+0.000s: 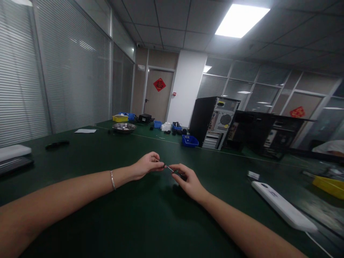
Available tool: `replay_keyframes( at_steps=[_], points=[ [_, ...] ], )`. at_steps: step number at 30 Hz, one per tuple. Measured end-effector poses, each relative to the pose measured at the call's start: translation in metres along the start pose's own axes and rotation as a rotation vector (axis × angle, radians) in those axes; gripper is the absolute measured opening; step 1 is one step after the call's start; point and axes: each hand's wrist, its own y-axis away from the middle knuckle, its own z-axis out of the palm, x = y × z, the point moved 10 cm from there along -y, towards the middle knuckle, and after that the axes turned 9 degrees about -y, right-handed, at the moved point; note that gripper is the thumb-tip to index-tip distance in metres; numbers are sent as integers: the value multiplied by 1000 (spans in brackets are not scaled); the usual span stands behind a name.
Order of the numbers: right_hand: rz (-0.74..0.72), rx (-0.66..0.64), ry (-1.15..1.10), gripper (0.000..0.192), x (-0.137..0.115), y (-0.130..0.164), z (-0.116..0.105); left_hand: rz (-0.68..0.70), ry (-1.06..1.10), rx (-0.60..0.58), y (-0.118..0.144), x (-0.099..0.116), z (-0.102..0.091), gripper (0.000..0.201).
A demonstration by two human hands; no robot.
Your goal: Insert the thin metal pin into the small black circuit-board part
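Green matting covers the long work table (pixel 80 157) in an office room with blinds along one wall and a lit ceiling panel overhead. We take the upright computer tower (pixel 215 122), with its back panel facing us, as our landmark; everything below is placed from it.

Nearer to us than the tower, and a little to its left, our two hands meet low over the mat. Our left hand (pixel 146 165), with a thin bracelet (pixel 112 180) at the wrist, pinches one end of a small slim metal piece (pixel 169 168) between thumb and fingertips. Our right hand (pixel 188 181) closes its fingertips on the other end, where a darker part shows, possibly a handle; it is too small to tell. Both grips are tight, narrow pinches, and the piece spans the gap between them, just above the table.

We judge that we are in the middle of fitting or adjusting this small part. The next move would call for fine, steady finger work, keeping the piece from slipping onto the dark mat.

Just before the tower's foot sits a small blue bin (pixel 190 141); its contents are hidden. Left of the tower, farther along the table, lie a shallow metal bowl (pixel 124 127), seemingly empty, a yellow tray (pixel 120 118), and two more blue bins (pixel 157 124) with dark small parts beside them. Far right of the tower, a yellow bin (pixel 329 186) shows at the edge, and a long white device (pixel 282 208) lies near it.
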Motion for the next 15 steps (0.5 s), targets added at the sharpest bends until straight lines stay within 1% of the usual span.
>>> replay_keyframes(
  at_steps=[3,5,9,11,13,15],
  points=[
    [9,-19,-17,25,-2,0,1,-10,-6,25,0,-2,-2,38],
    [19,-28,-21,24,-3,0,2,0,-49,44,-1,-3,-6,35],
    [28,-9,-5,23,0,0,0,60,-277,71,-3,1,-14,29],
    [28,-1,4,22,2,-1,-1,108,-360,57,-3,6,-13,35],
    [24,3,9,22,2,-1,-1,129,-379,29,-2,9,-8,40],
    [15,6,-2,24,1,-1,-1,116,-384,-31,0,8,0,38]
  ],
)
